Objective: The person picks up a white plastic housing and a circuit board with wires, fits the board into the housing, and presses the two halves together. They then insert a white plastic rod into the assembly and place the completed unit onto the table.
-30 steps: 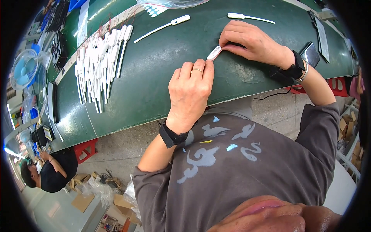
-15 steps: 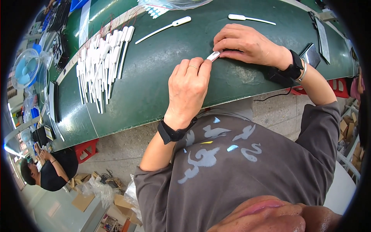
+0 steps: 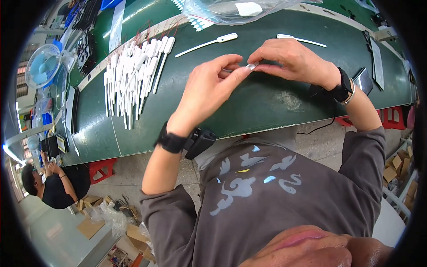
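Observation:
Above the green table, both my hands meet at their fingertips around a small whitish piece (image 3: 251, 67), mostly hidden by the fingers. My left hand (image 3: 211, 84) presses its outstretched thumb against the piece, its forefinger arched above. From the other side my right hand (image 3: 296, 62) pinches with thumb and forefinger. Just beyond the left hand lies a white stick with a wide oval head (image 3: 227, 38). A similar white stick (image 3: 309, 42) rests behind the right hand. To the left is a heap of such white sticks (image 3: 138, 73), with thin red wires at their heads.
A clear plastic bag (image 3: 222, 12) and a white dotted sheet (image 3: 202, 22) lie at the far edge. A dark phone-like object (image 3: 363, 82) sits beside my right wrist. At left are a blue fan (image 3: 43, 71) and a co-worker (image 3: 60, 187). Red stools (image 3: 101, 170) stand below the table.
My left hand has turned, its thumb now stretched toward the right hand and its forefinger lifted. The white piece between the hands shows less. The whole view has shifted slightly.

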The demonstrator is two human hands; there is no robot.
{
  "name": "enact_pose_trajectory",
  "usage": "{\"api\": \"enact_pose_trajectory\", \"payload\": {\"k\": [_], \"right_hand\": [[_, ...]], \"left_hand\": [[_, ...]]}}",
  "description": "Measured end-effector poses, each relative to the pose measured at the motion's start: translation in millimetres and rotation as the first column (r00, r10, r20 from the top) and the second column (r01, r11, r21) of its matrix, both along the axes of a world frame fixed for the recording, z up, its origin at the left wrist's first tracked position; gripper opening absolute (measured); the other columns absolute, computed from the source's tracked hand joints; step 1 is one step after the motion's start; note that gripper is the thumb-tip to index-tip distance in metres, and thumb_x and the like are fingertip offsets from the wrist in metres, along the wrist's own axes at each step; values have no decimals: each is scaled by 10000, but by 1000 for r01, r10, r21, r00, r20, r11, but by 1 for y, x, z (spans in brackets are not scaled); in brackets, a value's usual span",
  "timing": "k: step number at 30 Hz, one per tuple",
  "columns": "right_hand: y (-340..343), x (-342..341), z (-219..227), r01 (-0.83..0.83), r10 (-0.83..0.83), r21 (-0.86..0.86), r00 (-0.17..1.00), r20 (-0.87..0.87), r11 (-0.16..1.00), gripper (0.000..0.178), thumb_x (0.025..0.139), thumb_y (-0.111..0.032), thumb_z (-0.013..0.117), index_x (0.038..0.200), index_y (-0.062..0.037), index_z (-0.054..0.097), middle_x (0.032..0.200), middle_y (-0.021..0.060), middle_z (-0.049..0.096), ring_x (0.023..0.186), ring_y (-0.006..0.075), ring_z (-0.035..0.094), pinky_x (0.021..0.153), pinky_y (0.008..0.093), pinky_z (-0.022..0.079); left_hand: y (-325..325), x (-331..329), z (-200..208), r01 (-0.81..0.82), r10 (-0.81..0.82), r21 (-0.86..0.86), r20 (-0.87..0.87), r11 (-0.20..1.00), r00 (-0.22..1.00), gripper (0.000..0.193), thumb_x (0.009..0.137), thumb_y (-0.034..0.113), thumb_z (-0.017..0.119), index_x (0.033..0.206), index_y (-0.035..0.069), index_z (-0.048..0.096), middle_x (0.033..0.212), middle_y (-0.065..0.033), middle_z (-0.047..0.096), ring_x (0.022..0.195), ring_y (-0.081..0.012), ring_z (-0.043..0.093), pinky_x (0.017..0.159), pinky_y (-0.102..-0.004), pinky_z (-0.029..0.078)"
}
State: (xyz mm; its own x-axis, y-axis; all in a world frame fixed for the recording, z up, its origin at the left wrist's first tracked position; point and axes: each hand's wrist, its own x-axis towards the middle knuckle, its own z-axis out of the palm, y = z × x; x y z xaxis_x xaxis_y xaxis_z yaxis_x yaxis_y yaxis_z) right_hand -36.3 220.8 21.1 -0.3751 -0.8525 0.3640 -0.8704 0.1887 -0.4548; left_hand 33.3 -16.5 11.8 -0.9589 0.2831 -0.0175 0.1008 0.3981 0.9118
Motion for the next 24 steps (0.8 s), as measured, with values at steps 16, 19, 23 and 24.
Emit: {"api": "enact_pose_trajectory", "payload": {"k": [16,19,23,24], "right_hand": [[-11,-8,-9,89,-83,-46,990,115,995,183,876,-102,711,1050,-56,676,907,83,688,815,257,665,685,342,515],[-11,-7,-9,97,-91,-52,989,115,994,179,876,-98,711,1047,-57,677,908,83,689,811,257,664,686,341,516],[-11,-6,-11,97,-93,-33,990,105,995,187,875,-93,710,1055,-52,676,916,86,692,817,254,668,700,336,519],[-12,-6,-11,101,-94,-45,986,136,994,189,877,-88,708,1060,-49,675,913,82,691,814,244,667,704,331,518]], "left_hand": [[-3,-29,-2,-11,-230,466,455,884,860,352,967,223,638,1220,-22,648,990,-68,701,700,-69,607,605,-212,538],[-2,-28,-4,-17,-222,466,454,885,863,343,964,198,634,1223,-27,643,977,-66,704,681,-65,599,590,-208,532],[1,-26,-5,-40,-195,456,456,889,868,347,954,163,629,1241,-31,628,942,-61,709,642,-52,574,550,-199,503],[1,-25,-6,-52,-181,452,457,891,871,353,949,155,629,1250,-30,621,927,-58,711,627,-45,559,532,-193,484]]}}
